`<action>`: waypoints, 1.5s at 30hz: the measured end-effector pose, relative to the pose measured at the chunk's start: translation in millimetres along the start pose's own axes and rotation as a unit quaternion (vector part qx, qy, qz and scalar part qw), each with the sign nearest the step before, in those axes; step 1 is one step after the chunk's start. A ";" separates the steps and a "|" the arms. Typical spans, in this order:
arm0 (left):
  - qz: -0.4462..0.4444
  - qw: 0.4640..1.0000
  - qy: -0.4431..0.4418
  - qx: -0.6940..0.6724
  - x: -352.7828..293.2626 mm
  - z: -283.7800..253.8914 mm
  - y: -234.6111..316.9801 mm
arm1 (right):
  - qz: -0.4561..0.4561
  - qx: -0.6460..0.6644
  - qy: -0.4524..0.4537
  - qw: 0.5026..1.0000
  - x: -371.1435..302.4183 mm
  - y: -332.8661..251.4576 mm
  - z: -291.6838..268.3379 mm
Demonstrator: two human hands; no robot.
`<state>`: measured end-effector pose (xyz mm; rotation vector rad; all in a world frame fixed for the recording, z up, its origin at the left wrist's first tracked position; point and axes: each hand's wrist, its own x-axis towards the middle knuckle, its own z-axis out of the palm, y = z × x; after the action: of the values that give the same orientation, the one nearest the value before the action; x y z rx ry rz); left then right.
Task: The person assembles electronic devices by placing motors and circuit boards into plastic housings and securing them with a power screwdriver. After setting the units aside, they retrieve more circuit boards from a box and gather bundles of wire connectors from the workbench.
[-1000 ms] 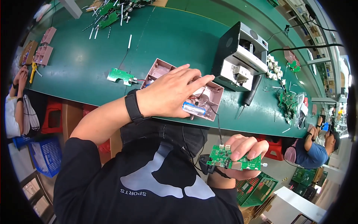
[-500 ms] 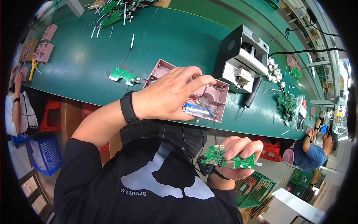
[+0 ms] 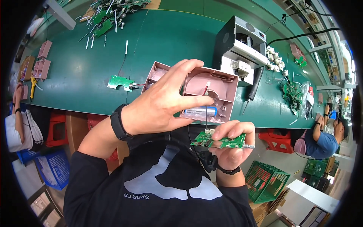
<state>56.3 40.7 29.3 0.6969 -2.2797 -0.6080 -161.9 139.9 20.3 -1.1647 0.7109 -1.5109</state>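
Observation:
My left hand (image 3: pixel 157 100) spans an open pink plastic housing (image 3: pixel 228 90) at the table's near edge, fingers over its far wall and thumb along its near side. Inside lies a blue cylindrical battery (image 3: pixel 211 111), partly under the hand. A thin red wire ends in a white connector (image 3: pixel 208 84) near my index finger. In front of the housing, my right hand (image 3: pixel 231 158) pinches a green circuit board (image 3: pixel 232 142) with a metal shaft on its right end. A dark cable (image 3: pixel 206 120) runs from the board into the housing. Left of the housing, a smaller green board (image 3: pixel 121 82) is wired to it.
A black and white machine (image 3: pixel 242 51) stands behind and right of the housing, beside a black-handled tool (image 3: pixel 255 89) with a thin tip. Several boards and wires are heaped at the far left (image 3: pixel 113 19) and right (image 3: pixel 293 94). Co-workers sit at both sides.
My right hand has brought the circuit board up and left, closer to the housing. My left index finger has moved lower across the housing, and the white connector shows more plainly.

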 end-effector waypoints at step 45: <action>-0.095 0.979 -0.077 0.165 -7.7 66.3 -23.1 | 0.344 -0.179 0.038 0.921 -33.2 67.9 -79.7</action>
<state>21.4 43.4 -32.0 1.0709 -2.5060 -0.3829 -211.2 142.3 -77.8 -0.9631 1.3306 -0.8479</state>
